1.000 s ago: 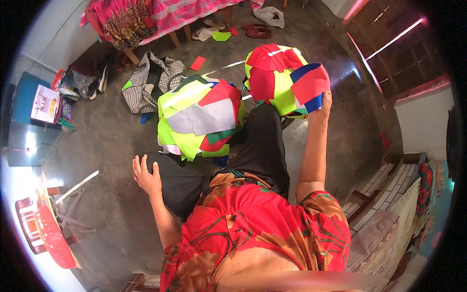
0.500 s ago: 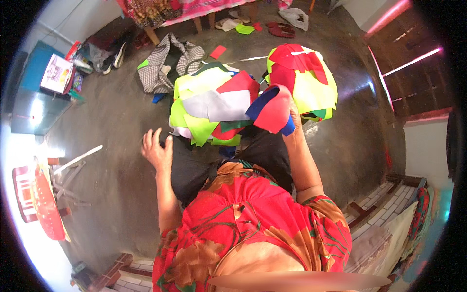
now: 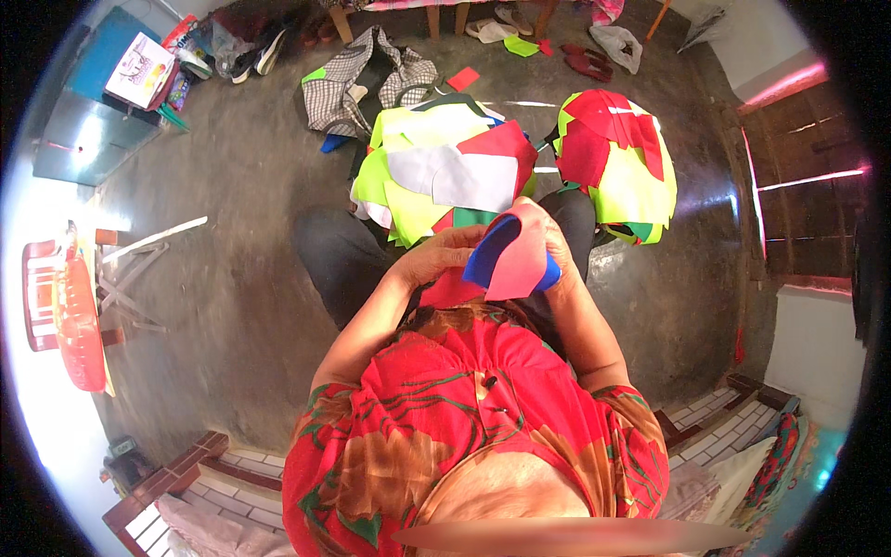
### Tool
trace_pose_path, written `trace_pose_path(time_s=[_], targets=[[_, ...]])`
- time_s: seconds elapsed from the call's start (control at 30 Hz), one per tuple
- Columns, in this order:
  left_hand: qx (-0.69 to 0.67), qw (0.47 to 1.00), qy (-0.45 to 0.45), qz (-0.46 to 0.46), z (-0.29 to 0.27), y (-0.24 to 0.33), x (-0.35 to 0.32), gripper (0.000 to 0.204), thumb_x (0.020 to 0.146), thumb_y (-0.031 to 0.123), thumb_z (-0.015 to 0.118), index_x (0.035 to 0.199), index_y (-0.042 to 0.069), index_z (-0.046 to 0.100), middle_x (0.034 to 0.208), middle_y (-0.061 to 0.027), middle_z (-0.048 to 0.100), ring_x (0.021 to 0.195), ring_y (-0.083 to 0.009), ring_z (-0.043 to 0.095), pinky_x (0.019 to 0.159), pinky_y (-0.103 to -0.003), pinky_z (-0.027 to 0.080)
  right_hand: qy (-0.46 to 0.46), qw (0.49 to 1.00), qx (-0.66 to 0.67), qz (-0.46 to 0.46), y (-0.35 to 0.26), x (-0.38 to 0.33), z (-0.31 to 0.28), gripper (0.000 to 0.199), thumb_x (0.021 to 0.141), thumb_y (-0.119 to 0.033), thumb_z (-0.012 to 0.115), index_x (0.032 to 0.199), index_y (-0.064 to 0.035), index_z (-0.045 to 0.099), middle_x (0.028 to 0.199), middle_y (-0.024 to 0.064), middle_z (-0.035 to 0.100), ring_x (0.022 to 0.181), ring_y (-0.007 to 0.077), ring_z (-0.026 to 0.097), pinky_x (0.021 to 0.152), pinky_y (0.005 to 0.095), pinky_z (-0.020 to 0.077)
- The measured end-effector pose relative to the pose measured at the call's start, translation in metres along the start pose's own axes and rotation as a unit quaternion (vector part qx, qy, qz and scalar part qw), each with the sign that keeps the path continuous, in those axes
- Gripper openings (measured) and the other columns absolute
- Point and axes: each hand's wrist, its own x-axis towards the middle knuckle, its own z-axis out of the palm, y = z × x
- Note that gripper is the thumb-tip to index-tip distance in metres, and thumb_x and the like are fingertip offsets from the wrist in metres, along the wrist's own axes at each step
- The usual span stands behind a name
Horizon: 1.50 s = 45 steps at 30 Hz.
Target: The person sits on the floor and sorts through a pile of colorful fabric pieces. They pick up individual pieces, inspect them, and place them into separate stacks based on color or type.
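My right hand (image 3: 555, 249) is closed around a curled stack of fabric pieces (image 3: 522, 258), red on one face and blue on the other, held above my lap. Against its left side is my left hand (image 3: 444, 252), fingers together, its fingertips partly hidden behind the stack. A red fabric piece (image 3: 451, 290) hangs just below my left hand and seems gripped by it. In front of my knees sits a heap of fabric cutouts (image 3: 445, 172) in neon yellow, grey, red and green. To its right is a second heap (image 3: 631, 181) in neon yellow and red.
A checkered cloth bag (image 3: 339, 93) lies beyond the left heap, with a small red scrap (image 3: 461, 78) near it. Shoes (image 3: 269, 54) and a blue cabinet (image 3: 88, 139) stand at the far left. At the left, a red chair (image 3: 79, 306) is by the wall.
My left hand has come in from the left, where it was spread and empty, to the fabric stack. My right hand has drawn the stack closer to my body. The view has shifted.
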Motion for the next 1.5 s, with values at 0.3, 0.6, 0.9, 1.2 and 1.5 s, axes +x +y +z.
trace_pose_path(time_s=[0.3,0.6,0.9,1.2,1.5], targets=[[0.054,0.996,0.075,-0.009,-0.013,0.006,-0.01,0.029,0.085,0.008,0.065,0.112,0.002,0.062,0.101,-0.0023,0.068,0.09,-0.0101,0.063,0.087,-0.025,0.046,0.057,0.995,0.051,-0.07,-0.008,-0.019,-0.062,0.043,0.081,-0.018,0.067,0.118,-0.0013,0.056,0.113,0.0156,0.063,0.1,0.0263,0.064,0.091,0.0425,0.0521],[0.045,0.955,0.267,0.118,-0.047,0.045,-0.022,0.031,0.087,0.009,0.063,0.117,0.004,0.059,0.107,-0.0024,0.065,0.096,-0.0119,0.061,0.087,-0.027,0.048,0.152,0.983,0.041,-0.094,-0.007,-0.027,-0.115,0.041,0.083,-0.017,0.065,0.119,0.0016,0.056,0.114,0.0175,0.063,0.102,0.0279,0.064,0.09,0.0424,0.0534],[0.165,0.894,0.301,0.29,-0.066,0.14,0.001,0.052,0.086,0.0,0.059,0.135,0.001,0.042,0.124,-0.009,0.056,0.109,-0.0175,0.057,0.098,-0.034,0.044,0.108,0.985,0.051,-0.122,-0.007,-0.025,-0.112,0.039,0.085,-0.014,0.062,0.12,0.0021,0.055,0.114,0.0182,0.063,0.102,0.0277,0.064,0.089,0.041,0.0536],[0.158,0.878,0.438,0.111,-0.192,0.026,0.008,0.056,0.084,-0.006,0.053,0.138,0.004,0.04,0.12,-0.0107,0.058,0.105,-0.0196,0.059,0.085,-0.033,0.05,0.129,0.987,0.037,-0.088,-0.007,-0.024,-0.111,0.044,0.084,-0.017,0.065,0.122,0.0017,0.054,0.116,0.0182,0.062,0.102,0.0273,0.064,0.088,0.0409,0.054],[0.116,0.849,0.514,0.042,-0.18,-0.002,-0.012,0.065,0.082,-0.005,0.06,0.14,0.002,0.033,0.112,-0.0178,0.06,0.092,-0.0216,0.064,0.073,-0.033,0.056,0.153,0.983,0.034,-0.095,-0.008,-0.021,-0.112,0.044,0.084,-0.017,0.065,0.122,0.0015,0.054,0.116,0.0189,0.062,0.103,0.0281,0.064,0.088,0.0417,0.0543]])
